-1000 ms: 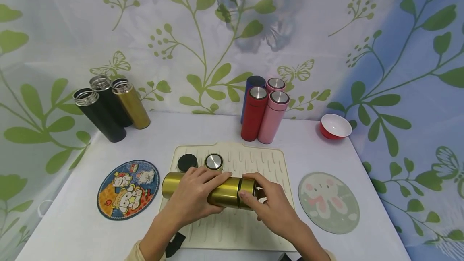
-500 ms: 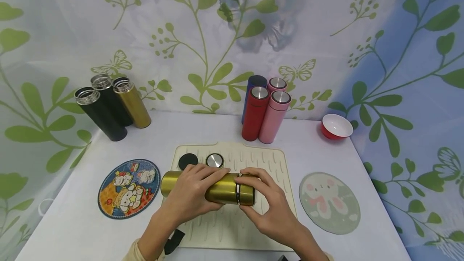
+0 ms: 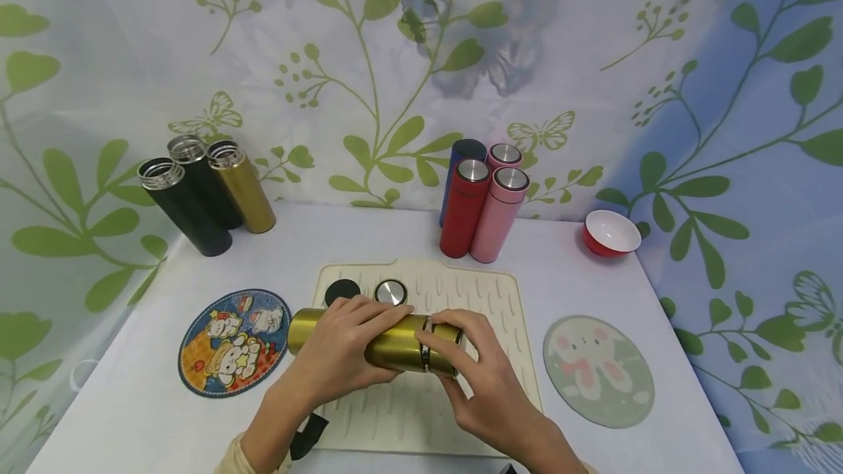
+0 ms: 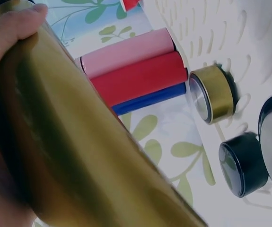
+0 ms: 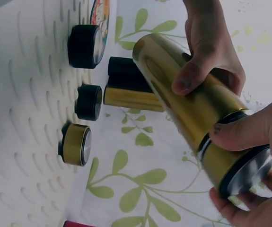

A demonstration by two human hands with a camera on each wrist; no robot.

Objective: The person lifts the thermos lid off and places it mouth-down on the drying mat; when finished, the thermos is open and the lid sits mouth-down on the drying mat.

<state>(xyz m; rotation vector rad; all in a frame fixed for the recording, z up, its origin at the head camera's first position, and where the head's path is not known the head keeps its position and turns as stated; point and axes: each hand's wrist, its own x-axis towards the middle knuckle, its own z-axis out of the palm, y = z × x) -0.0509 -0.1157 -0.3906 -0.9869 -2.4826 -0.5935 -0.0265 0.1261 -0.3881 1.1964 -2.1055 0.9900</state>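
A gold thermos flask (image 3: pixel 395 350) lies level above the cream ridged mat (image 3: pixel 382 423). My left hand (image 3: pixel 339 350) wraps round its body. With thumb and fingers, my right hand (image 3: pixel 487 386) grips the flask's gold lid (image 5: pixel 214 161), which has a steel disc on its end. A silvery ring shows at the seam between lid and body. On the mat behind the flask stand a loose gold lid (image 3: pixel 391 292) and a black lid (image 3: pixel 342 291). The right wrist view shows a second black lid (image 5: pixel 84 46), hidden behind the left hand in the head view.
Lidless black flasks (image 3: pixel 191 211) and a lidless gold flask (image 3: pixel 244 192) stand back left. Red (image 3: pixel 464 211), pink (image 3: pixel 498 218) and blue (image 3: pixel 451 181) flasks stand behind the mat. A red bowl (image 3: pixel 611 232) is back right. Round mats (image 3: pixel 233 342) (image 3: pixel 598 371) flank the ridged mat.
My right hand has shifted its grip round the lid, and the silvery ring at the seam has come into view. Both hands and the flask have moved slightly left.
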